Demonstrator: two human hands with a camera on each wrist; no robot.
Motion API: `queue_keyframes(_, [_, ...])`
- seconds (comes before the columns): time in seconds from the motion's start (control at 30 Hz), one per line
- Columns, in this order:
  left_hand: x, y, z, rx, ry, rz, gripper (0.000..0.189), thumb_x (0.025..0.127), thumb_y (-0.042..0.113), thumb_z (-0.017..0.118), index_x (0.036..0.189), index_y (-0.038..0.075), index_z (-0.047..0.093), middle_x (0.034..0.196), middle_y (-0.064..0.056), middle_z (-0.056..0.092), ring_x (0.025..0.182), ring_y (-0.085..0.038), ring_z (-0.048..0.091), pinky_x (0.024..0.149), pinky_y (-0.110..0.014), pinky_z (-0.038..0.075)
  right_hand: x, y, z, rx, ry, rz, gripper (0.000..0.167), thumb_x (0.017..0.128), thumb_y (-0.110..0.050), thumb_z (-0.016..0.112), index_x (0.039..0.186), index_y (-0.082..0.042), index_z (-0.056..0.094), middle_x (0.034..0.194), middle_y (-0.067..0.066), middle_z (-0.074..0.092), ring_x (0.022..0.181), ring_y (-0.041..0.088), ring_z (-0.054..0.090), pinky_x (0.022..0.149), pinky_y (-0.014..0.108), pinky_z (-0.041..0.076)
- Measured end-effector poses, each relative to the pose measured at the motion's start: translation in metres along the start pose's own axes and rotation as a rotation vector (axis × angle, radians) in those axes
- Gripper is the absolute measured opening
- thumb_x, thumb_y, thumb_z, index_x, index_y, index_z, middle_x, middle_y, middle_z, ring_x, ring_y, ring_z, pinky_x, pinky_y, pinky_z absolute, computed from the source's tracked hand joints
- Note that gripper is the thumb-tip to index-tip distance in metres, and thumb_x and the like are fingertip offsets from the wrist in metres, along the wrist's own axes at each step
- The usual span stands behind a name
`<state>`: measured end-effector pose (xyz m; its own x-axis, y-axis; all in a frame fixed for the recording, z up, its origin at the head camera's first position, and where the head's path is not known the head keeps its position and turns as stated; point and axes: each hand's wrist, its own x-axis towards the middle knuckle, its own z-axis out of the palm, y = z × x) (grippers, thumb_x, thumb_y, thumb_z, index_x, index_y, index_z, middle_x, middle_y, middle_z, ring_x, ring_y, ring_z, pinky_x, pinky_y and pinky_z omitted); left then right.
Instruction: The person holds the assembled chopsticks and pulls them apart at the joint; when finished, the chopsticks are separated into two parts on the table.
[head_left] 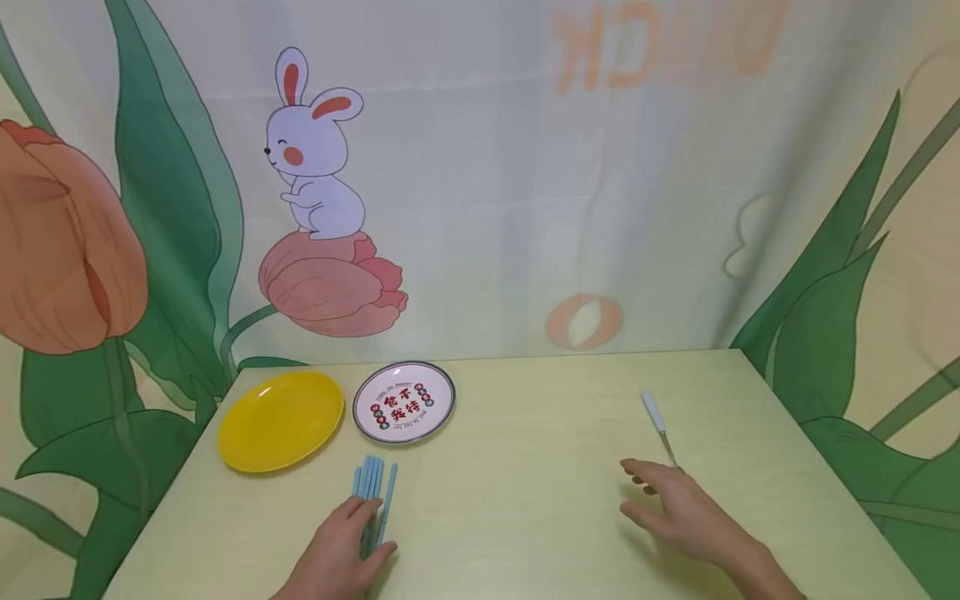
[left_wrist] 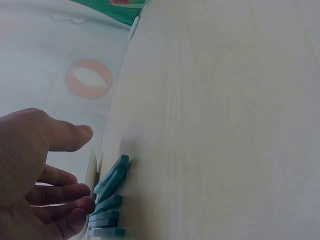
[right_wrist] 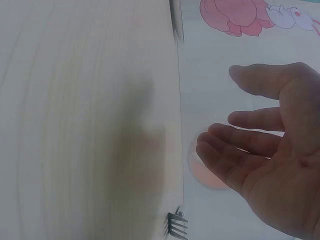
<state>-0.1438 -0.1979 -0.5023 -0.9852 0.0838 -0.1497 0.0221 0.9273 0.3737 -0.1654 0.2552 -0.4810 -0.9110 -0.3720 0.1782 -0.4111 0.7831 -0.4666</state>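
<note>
Head view shows the left hand (head_left: 337, 546), fingers slack and ungripping, at slim blue chopsticks (head_left: 367, 479), apparently supported by the tabletop (head_left: 517, 467) alone; the right hand (head_left: 684, 512), fingers relaxed, empty, hovers near a white-handled metal fork (head_left: 654, 412).

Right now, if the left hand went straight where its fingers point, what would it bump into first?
Probably the light blue sticks, which lie right at the fingertips of the left hand. It may even be touching them; the pictures don't make that gap clear.

Pale table (head_left: 525, 467) before rabbit-printed cloth backdrop (head_left: 480, 183)
</note>
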Motion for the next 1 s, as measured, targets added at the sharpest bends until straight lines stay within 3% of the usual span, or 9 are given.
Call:
queue_keyframes(0.27, [-0.0001, 0.0008, 0.0008, -0.019, 0.057, 0.009, 0.051, 0.08, 0.034, 0.078, 0.118, 0.003, 0.063, 0.093, -0.002, 0.058, 0.076, -0.014, 0.049, 0.07, -0.03, 0.049, 0.0026, 0.0006, 0.0006, 0.025, -0.028, 0.007, 0.046, 0.091, -0.026, 0.068, 0.129, -0.004, 0.057, 0.121, 0.01, 0.066, 0.092, 0.02, 0.068, 0.08, 0.036, 0.053])
queue_keyframes(0.4, [-0.0005, 0.0016, 0.003, -0.03, 0.065, 0.005, 0.048, 0.081, 0.03, 0.078, 0.116, 0.002, 0.063, 0.086, 0.0, 0.055, 0.074, -0.014, 0.048, 0.066, -0.029, 0.046, 0.0017, 0.002, 0.0013, 0.034, -0.043, -0.001, 0.044, 0.092, -0.026, 0.067, 0.128, -0.003, 0.058, 0.118, 0.01, 0.067, 0.091, 0.02, 0.069, 0.08, 0.036, 0.053])
queue_keyframes(0.6, [0.0004, 0.0058, 0.0045, -0.031, 0.024, -0.059, 0.044, 0.082, 0.031, 0.077, 0.112, 0.001, 0.065, 0.079, 0.0, 0.053, 0.071, -0.015, 0.048, 0.064, -0.029, 0.043, 0.0009, 0.0036, 0.0027, 0.051, -0.037, -0.007, 0.04, 0.091, -0.026, 0.067, 0.124, -0.004, 0.06, 0.115, 0.007, 0.068, 0.091, 0.021, 0.068, 0.078, 0.034, 0.054])
queue_keyframes(0.77, [0.0027, 0.0077, 0.0066, -0.046, -0.017, -0.112, 0.029, 0.083, 0.03, 0.076, 0.095, 0.005, 0.066, 0.072, -0.002, 0.051, 0.067, -0.017, 0.048, 0.061, -0.03, 0.04, 0.0021, 0.0046, 0.0016, 0.08, -0.055, 0.009, 0.039, 0.091, -0.023, 0.068, 0.123, -0.003, 0.061, 0.117, 0.011, 0.067, 0.091, 0.023, 0.068, 0.076, 0.032, 0.056])
queue_keyframes(1.0, [0.0047, 0.0088, 0.0082, -0.025, -0.014, -0.119, 0.025, 0.082, 0.024, 0.077, 0.091, 0.005, 0.064, 0.072, -0.003, 0.051, 0.065, -0.018, 0.048, 0.059, -0.03, 0.04, 0.002, 0.0055, 0.0002, 0.092, -0.08, 0.033, 0.038, 0.09, -0.021, 0.068, 0.122, -0.002, 0.061, 0.119, 0.012, 0.067, 0.092, 0.022, 0.068, 0.076, 0.031, 0.056])
